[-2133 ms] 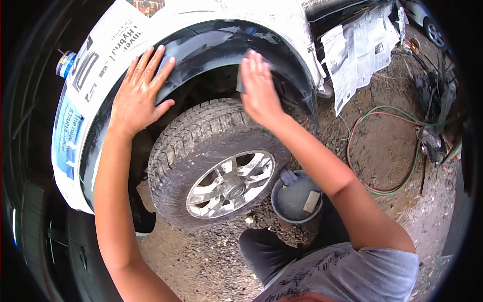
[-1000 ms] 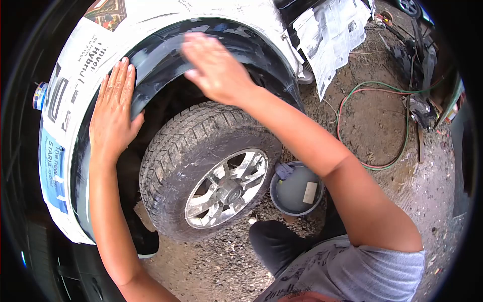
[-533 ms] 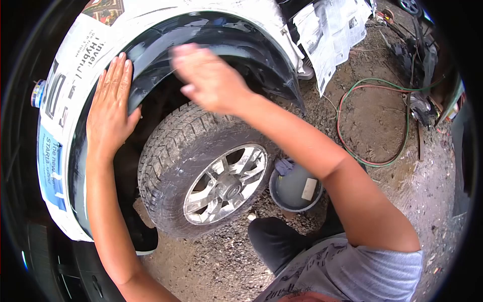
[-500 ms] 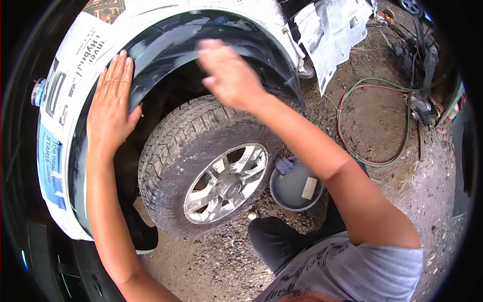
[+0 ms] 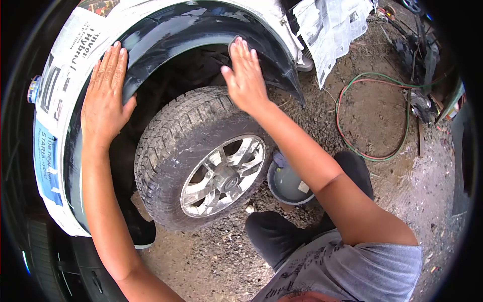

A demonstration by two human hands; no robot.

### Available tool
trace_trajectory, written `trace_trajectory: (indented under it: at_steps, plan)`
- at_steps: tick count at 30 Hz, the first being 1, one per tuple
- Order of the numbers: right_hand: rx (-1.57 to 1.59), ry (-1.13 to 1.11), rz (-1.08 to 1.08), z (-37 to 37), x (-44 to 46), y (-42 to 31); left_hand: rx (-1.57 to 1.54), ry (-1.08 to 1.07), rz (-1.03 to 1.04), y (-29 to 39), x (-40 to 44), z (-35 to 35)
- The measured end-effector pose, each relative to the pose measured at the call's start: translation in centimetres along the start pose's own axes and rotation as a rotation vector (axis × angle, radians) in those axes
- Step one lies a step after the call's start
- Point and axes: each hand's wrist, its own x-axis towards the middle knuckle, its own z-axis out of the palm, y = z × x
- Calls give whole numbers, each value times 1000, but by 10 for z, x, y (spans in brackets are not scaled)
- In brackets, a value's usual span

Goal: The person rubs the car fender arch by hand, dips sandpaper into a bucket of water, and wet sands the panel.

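Observation:
A dark, glossy wheel-arch flare (image 5: 166, 38) curves over the tyre, with pale dull patches on its surface. My left hand (image 5: 104, 95) lies flat against its left side, fingers stretched and together, thumb out. On the flare's right part, my right hand (image 5: 246, 80) presses with straight fingers over a thin greyish sheet (image 5: 233, 46) that looks like sandpaper. Only a narrow edge of that sheet shows beside the fingertips. Below both hands stands the muddy tyre (image 5: 166, 136) with its silver alloy wheel (image 5: 226, 176).
Newspaper masking (image 5: 75, 38) covers the white bodywork around the flare, and more newspaper (image 5: 332, 30) hangs at the right. A bucket of cloudy water (image 5: 289, 183) sits by my knee, holding a pale block and a cloth. Green and red hoses (image 5: 347, 141) loop on the dirt.
My right hand has moved right along the flare, from a blurred sweep to a clearer, flatter pose. My left hand stays on the flare; the whole view has shifted slightly.

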Motion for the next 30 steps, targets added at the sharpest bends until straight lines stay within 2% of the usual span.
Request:
trace_trajectory:
  at_steps: [1,5,7,9,12,13,15,16,19,20,23,25,27,30]
  plan:
    - [41,45,54,12,0,-7,1,2,4,0,0,0]
    - [96,36,-294,17,32,-66,-10,-4,-2,-2,1,0]
    - [-44,-35,-330,6,27,-36,5,-2,-11,3,1,-1]
    - [-123,-29,-91,-1,4,9,20,14,-20,1,1,-2]
    - [-6,74,116,7,-5,5,14,28,2,0,1,0]
    - [4,92,11,13,1,1,16,22,-7,0,1,0]
    - [92,-14,-143,5,23,-37,23,10,-26,2,1,-1]
    - [115,-10,-166,11,23,-39,23,8,-31,2,1,0]
    - [-41,-65,-98,-4,1,7,36,9,-29,0,3,-1]
    - [-88,-46,-1,1,-13,28,39,7,-31,1,2,-1]
    - [56,68,121,11,-11,13,29,10,-25,2,1,0]
    - [113,48,-100,6,14,-15,20,19,-26,2,3,1]
    - [50,-14,-171,5,17,-15,12,23,-27,3,2,0]
    - [-102,-19,-11,-1,-15,35,6,11,-7,3,3,-3]
